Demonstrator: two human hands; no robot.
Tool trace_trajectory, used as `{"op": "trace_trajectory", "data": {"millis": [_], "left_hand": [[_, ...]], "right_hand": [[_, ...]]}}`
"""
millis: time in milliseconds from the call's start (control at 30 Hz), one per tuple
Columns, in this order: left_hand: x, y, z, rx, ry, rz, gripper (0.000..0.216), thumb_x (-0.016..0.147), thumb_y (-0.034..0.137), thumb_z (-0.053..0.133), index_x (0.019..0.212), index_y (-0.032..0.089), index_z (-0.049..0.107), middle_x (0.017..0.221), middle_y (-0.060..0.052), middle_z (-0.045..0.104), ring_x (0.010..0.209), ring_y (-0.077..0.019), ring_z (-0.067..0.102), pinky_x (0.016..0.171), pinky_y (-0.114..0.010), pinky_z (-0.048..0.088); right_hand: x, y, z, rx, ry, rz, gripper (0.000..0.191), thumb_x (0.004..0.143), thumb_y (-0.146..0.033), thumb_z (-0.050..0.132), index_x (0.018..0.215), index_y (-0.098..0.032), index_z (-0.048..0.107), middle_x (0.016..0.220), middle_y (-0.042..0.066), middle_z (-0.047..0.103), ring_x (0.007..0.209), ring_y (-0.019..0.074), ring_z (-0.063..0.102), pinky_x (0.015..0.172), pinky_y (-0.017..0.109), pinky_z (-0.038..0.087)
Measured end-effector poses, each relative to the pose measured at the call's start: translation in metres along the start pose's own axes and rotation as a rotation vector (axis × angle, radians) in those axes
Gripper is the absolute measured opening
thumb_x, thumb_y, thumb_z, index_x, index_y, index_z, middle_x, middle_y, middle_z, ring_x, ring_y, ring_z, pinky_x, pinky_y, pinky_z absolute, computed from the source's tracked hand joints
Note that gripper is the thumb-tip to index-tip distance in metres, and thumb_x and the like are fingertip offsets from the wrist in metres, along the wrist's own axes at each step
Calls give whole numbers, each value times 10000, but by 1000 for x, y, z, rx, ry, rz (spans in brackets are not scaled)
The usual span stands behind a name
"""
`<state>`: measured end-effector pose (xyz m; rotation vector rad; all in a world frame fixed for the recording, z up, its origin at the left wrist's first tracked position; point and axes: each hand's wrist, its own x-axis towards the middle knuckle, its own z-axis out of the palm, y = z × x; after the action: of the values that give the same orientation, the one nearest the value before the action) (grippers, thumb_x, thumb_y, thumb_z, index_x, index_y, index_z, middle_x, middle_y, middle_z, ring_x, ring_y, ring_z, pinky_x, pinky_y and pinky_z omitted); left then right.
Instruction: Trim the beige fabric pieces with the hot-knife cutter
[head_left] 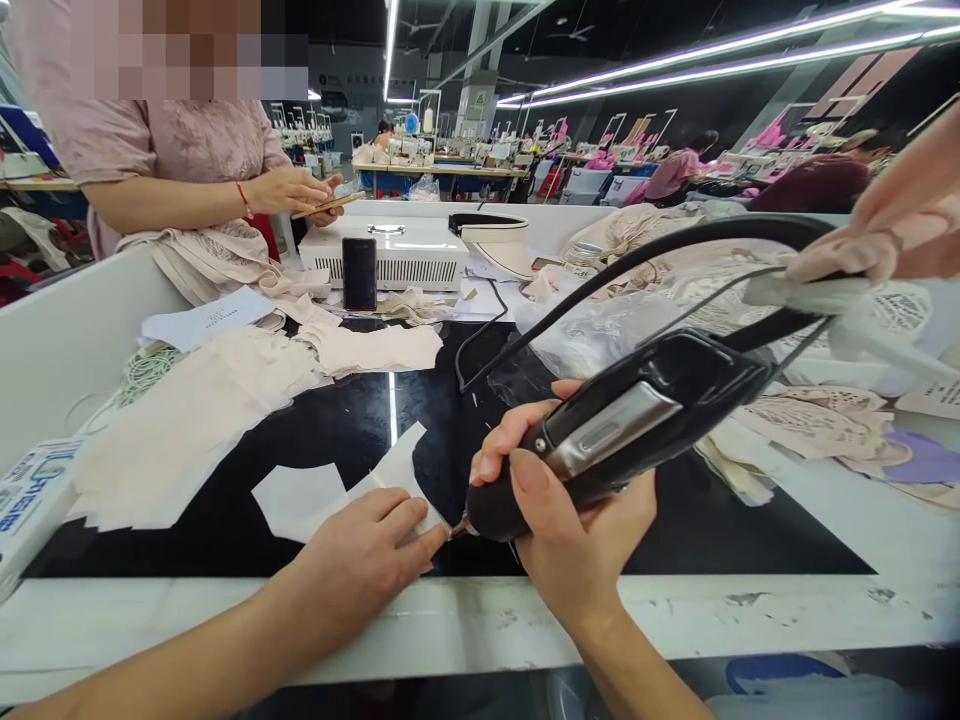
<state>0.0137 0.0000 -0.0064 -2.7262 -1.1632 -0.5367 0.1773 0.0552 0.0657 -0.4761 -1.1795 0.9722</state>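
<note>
Bright overhead tube lights (391,45), white glare streak (392,405) on black mat (720,535); edges stretched

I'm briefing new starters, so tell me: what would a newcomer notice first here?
Probably the bulky black handheld tool right of centre, gripped in the right hand. Its tip meets the edge of a white piece under the left hand. Then the cream fabric stack on the left of the black board.
</note>
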Motion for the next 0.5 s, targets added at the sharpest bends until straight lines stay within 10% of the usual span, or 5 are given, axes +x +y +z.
{"op": "trace_trajectory", "data": {"millis": [500], "left_hand": [[-1,0,-2,-23,37,-45,271,1005,175,600,1274,147,615,1157,-155,664,1086,-317,666,926,-502,612]], "right_hand": [[-1,0,1,11,57,50,431,786,-332,869,1112,-278,593,751,-54,682,528,127,631,476,264,562]]}}
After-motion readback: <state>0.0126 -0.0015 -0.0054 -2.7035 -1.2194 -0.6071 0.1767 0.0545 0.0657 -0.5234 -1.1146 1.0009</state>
